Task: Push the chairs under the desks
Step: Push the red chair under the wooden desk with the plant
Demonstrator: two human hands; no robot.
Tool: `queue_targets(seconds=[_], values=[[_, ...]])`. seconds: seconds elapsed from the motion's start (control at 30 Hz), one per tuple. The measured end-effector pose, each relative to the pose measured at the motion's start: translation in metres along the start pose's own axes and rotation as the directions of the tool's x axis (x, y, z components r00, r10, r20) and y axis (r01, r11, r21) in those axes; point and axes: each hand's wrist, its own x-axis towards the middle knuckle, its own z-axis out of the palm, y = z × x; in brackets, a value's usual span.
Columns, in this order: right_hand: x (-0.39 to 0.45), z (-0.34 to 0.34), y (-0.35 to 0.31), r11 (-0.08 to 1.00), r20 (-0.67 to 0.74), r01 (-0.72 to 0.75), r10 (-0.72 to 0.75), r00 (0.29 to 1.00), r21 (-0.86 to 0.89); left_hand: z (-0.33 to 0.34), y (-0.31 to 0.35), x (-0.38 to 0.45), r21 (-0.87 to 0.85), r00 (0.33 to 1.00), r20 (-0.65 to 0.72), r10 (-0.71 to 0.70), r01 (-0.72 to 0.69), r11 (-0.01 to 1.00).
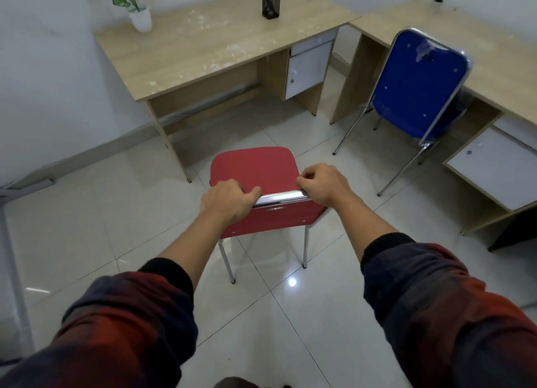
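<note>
hands clamp the red chair [255, 166] backrest's top rail: left grip [226, 198], right grip [321, 184]; chair apparently short of the bench [203, 47].

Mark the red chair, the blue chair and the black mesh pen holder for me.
Red padded chair with chrome frame [255, 166]: head view, on the seat.
Blue padded chair with chrome frame [412, 88]: head view, on the backrest's rear.
Black mesh pen holder [270, 3]: head view, on its side wall.

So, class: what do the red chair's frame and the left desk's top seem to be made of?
Red chair frame: probably chromed steel tube, since the bar between the left hand and right hand gleams like a mirror. Desk top: likely wood-grain laminate, pale and matt.
</note>
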Motion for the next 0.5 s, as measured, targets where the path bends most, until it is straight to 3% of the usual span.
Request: queue_targets(seconds=[0.27, 0.5], values=[[0.014, 0.037, -0.05, 0.996, -0.118, -0.018, 0.028, 0.993, 0.083, -0.034, -0.058, 0.031, 0.028, 0.999, -0.023, 0.031, -0.03, 0.999], [0.049, 0.036, -0.06, 0.996, -0.097, 0.027, -0.019, 0.995, 0.089, -0.043, -0.064, 0.065, 0.036, 0.995, -0.102, -0.008, 0.012, 0.999]])
